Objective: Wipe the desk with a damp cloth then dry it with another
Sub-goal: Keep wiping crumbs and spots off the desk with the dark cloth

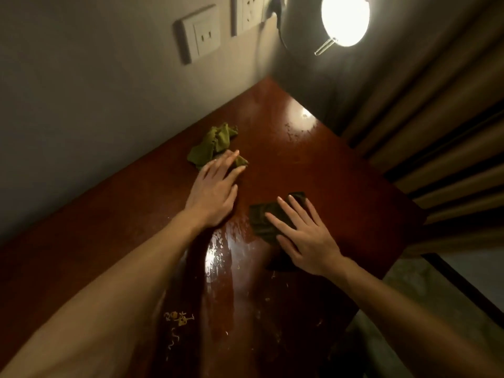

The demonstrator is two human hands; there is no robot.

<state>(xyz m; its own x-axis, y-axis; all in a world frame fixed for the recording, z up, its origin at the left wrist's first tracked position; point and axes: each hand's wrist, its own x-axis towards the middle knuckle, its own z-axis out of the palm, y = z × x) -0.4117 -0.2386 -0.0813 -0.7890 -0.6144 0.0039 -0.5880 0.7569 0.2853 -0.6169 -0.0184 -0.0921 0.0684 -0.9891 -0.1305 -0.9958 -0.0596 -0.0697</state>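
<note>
A glossy reddish-brown desk (327, 170) fills the view, with wet streaks down its middle. A crumpled light green cloth (215, 144) lies near the wall. My left hand (215, 192) rests flat on the desk with fingers spread, its fingertips touching that cloth's near corner. A dark green folded cloth (261, 216) lies flat on the wet part. My right hand (302, 238) presses down on it with an open palm and covers its near half.
Small yellowish crumbs (178, 319) and scattered specks lie on the near part of the desk. Wall sockets (203, 34) and a lit round lamp (345, 19) are above the far end. Curtains (441, 126) hang at the right, beyond the desk's right edge.
</note>
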